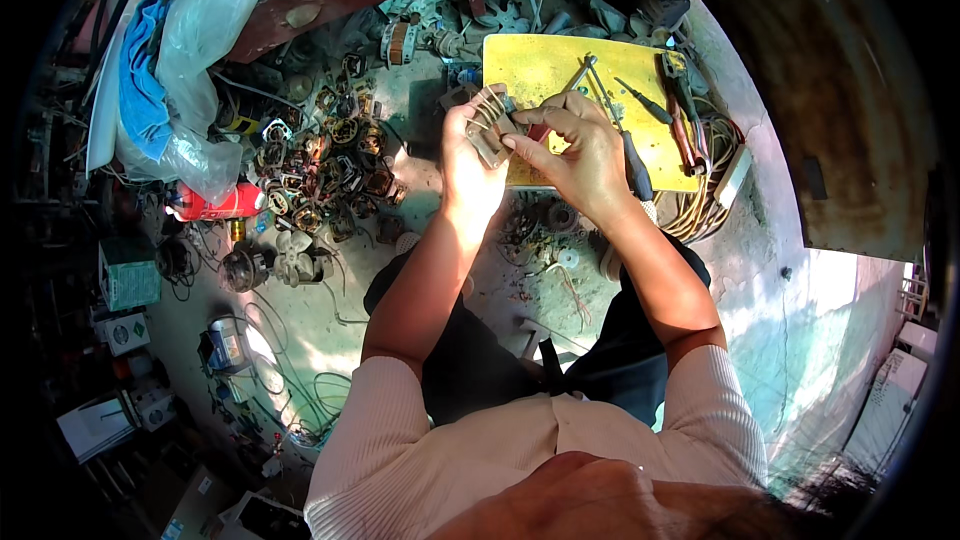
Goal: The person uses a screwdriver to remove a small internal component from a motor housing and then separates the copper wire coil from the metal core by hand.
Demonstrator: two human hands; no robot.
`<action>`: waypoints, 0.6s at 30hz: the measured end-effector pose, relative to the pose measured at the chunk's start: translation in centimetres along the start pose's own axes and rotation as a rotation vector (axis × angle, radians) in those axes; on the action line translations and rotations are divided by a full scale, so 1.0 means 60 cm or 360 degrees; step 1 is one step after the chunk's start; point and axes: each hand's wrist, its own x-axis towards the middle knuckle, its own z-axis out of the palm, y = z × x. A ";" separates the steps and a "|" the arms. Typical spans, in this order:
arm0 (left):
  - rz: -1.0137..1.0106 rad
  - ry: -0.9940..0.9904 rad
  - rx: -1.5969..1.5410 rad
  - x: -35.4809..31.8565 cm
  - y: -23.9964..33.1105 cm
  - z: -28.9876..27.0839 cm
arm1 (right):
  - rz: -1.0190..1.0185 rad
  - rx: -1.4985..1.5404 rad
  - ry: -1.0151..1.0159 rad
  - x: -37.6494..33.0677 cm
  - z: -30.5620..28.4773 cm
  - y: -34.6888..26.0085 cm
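Observation:
My left hand [473, 172] is wrapped round a small brownish-grey block-like part [490, 146], with pale cords or strips running over its top. Its exact kind is not clear. Close against its right side is my right hand [580, 145], thumb and fingers bent in a pinch at the part's edge. A bit of red shows under the right fingers; what it belongs to is hidden. Both hands are above the near left edge of a yellow board [540, 65]. On that board lie a ratchet-like metal tool [582, 73], dark-handled screwdrivers [643, 100] and pliers with reddish handles [684, 105].
A heap of small motor cores with copper windings [335, 155] covers the floor at left. Nearby lie a red container [220, 202] and a fan motor [295, 260]. Coiled cable [712, 210] sits right of the board. A brown panel [850, 90] stands far right.

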 end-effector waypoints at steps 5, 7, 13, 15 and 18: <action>0.0042 -0.0001 0.0123 -0.015 -0.002 0.036 | 0.0019 -0.0023 -0.0013 -0.004 0.008 0.014; 0.0052 -0.0059 0.0164 -0.016 -0.001 0.036 | 0.0070 0.0005 -0.0016 -0.002 0.007 0.012; 0.0131 0.0027 0.0328 -0.018 -0.005 0.036 | 0.0012 -0.0082 0.0062 -0.001 0.005 0.001; 0.0159 0.0082 0.0340 -0.022 -0.010 0.039 | 0.0016 -0.0195 0.0061 -0.004 0.006 -0.006; 0.0203 0.0156 0.0356 -0.023 -0.017 0.042 | -0.0009 -0.0310 0.0116 -0.010 0.015 -0.010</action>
